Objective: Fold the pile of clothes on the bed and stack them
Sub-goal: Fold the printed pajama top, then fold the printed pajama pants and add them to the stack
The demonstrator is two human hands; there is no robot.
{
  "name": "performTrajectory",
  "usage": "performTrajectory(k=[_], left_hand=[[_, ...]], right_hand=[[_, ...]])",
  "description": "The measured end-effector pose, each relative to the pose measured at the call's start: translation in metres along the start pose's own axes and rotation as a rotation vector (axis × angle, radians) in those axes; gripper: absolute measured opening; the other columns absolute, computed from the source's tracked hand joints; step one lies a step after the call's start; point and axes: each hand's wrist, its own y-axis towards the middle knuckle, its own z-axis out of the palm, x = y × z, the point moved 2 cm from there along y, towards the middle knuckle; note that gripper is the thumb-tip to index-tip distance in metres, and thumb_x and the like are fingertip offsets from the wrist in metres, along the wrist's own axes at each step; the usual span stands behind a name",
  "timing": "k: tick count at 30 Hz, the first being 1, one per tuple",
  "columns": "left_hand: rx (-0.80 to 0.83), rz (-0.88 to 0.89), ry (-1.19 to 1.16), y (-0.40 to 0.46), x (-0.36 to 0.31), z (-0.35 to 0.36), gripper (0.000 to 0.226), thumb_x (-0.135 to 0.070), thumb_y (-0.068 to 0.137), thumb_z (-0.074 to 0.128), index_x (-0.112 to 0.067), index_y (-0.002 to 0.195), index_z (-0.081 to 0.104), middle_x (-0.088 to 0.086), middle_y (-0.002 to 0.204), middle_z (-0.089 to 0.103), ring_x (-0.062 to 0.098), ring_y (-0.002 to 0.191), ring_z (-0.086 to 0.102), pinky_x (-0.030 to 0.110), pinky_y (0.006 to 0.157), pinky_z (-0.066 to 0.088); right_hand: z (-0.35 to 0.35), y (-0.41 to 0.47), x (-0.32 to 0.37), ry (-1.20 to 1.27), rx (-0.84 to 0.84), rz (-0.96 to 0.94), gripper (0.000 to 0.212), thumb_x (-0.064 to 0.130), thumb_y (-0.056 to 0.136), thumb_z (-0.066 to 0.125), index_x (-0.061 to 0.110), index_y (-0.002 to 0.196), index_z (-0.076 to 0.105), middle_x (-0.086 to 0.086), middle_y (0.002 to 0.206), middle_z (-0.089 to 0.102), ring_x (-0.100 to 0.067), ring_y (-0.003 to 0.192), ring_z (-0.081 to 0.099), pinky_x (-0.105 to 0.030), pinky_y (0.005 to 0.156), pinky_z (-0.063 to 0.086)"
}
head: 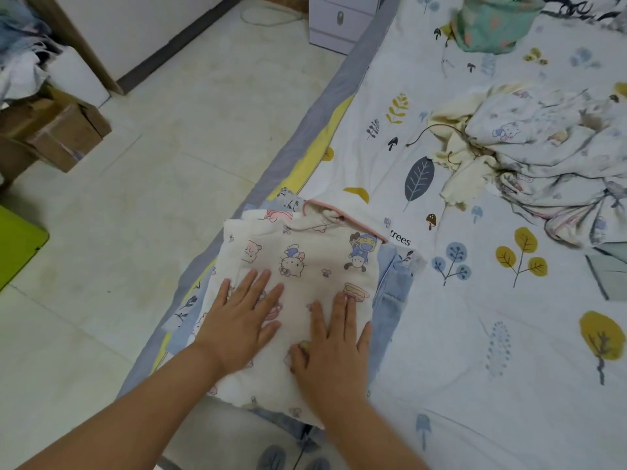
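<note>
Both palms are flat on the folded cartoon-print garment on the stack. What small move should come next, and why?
Probably lift the right hand and reach for the crumpled clothes pile further up the bed. The cartoon-print garment already lies folded and flat on the denim piece, with the left hand also pressing it, while that pile remains unfolded.

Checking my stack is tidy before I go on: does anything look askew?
Slightly: the denim piece sticks out past the right side of the cartoon-print garment under both hands, so the edges don't line up.
</note>
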Motion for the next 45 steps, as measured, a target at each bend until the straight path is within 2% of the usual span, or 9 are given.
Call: performTrajectory(k=[3,7,11,15,23,31,35,40,45], left_hand=[[0.113,-0.069,0.034,-0.005,-0.006,-0.009,0.057,-0.046,0.098,0.012,-0.021,0.149,0.011,0.005,0.158,0.005,0.022,0.145,0.009,0.041,0.116,0.008],[0.201,0.008,0.033,-0.013,-0.024,-0.047,0.043,-0.036,0.097,0.035,-0.019,0.136,0.037,0.006,0.138,0.045,0.019,0.122,0.047,0.030,0.098,0.037],[0.283,0.030,0.009,-0.022,-0.051,-0.086,0.043,-0.038,0.098,0.036,-0.021,0.137,0.038,0.003,0.139,0.046,0.019,0.126,0.043,0.029,0.102,0.036],[0.237,0.101,0.052,-0.027,-0.092,-0.128,0.043,-0.037,0.098,0.037,-0.021,0.138,0.037,0.001,0.137,0.046,0.019,0.124,0.045,0.032,0.103,0.036],[0.190,0.187,0.044,-0.022,-0.209,-0.181,0.036,-0.036,0.096,0.040,-0.019,0.128,0.045,0.004,0.129,0.052,0.022,0.116,0.051,0.030,0.094,0.041],[0.213,0.259,-0.009,0.019,-0.342,-0.192,0.048,-0.042,0.097,0.039,-0.025,0.141,0.032,-0.001,0.143,0.042,0.018,0.127,0.043,0.029,0.099,0.036],[0.182,0.250,-0.069,0.046,-0.392,-0.192,0.045,-0.041,0.097,0.040,-0.024,0.139,0.036,0.000,0.140,0.045,0.016,0.125,0.045,0.028,0.099,0.037],[0.080,0.226,-0.135,0.092,-0.428,-0.185,0.039,-0.035,0.097,0.040,-0.024,0.135,0.041,-0.003,0.134,0.051,0.015,0.124,0.045,0.024,0.096,0.036],[0.062,0.206,-0.076,0.160,-0.440,-0.170,0.035,-0.032,0.097,0.039,-0.019,0.128,0.045,0.002,0.127,0.054,0.019,0.115,0.051,0.029,0.091,0.040]], right_hand=[[-0.014,-0.001,-0.008,0.035,0.139,-0.100,0.058,0.043,0.099,0.027,0.021,0.150,0.011,-0.010,0.158,-0.005,-0.029,0.145,-0.009,-0.051,0.115,0.004],[-0.061,-0.016,-0.022,0.032,0.225,-0.203,0.036,0.030,0.099,0.033,0.012,0.129,0.042,-0.011,0.134,0.041,-0.027,0.127,0.038,-0.039,0.100,0.037],[-0.103,-0.034,-0.044,0.059,0.320,-0.212,0.034,0.021,0.096,0.040,0.013,0.129,0.045,-0.010,0.128,0.051,-0.027,0.118,0.049,-0.036,0.095,0.041],[-0.135,-0.057,-0.078,0.081,0.223,-0.200,0.026,0.019,0.094,0.042,0.012,0.117,0.052,-0.010,0.118,0.058,-0.028,0.107,0.055,-0.033,0.087,0.043],[-0.186,-0.103,-0.194,0.080,0.197,-0.095,0.034,0.027,0.097,0.041,0.012,0.128,0.045,-0.011,0.125,0.052,-0.029,0.113,0.050,-0.034,0.090,0.040],[-0.215,-0.125,-0.335,0.032,0.190,0.011,0.036,0.029,0.097,0.042,0.012,0.129,0.044,-0.010,0.126,0.051,-0.027,0.112,0.050,-0.033,0.085,0.041],[-0.219,-0.115,-0.397,-0.013,0.199,0.057,0.014,0.022,0.094,0.043,0.014,0.105,0.048,-0.010,0.113,0.054,-0.026,0.106,0.052,-0.028,0.076,0.037],[-0.219,-0.085,-0.455,-0.038,0.183,0.101,0.036,0.017,0.094,0.043,0.012,0.130,0.045,-0.010,0.128,0.049,-0.027,0.117,0.046,-0.034,0.092,0.040],[-0.207,-0.029,-0.494,-0.047,0.128,0.154,0.038,0.019,0.095,0.042,0.014,0.132,0.041,-0.009,0.129,0.043,-0.025,0.118,0.040,-0.031,0.087,0.037]])
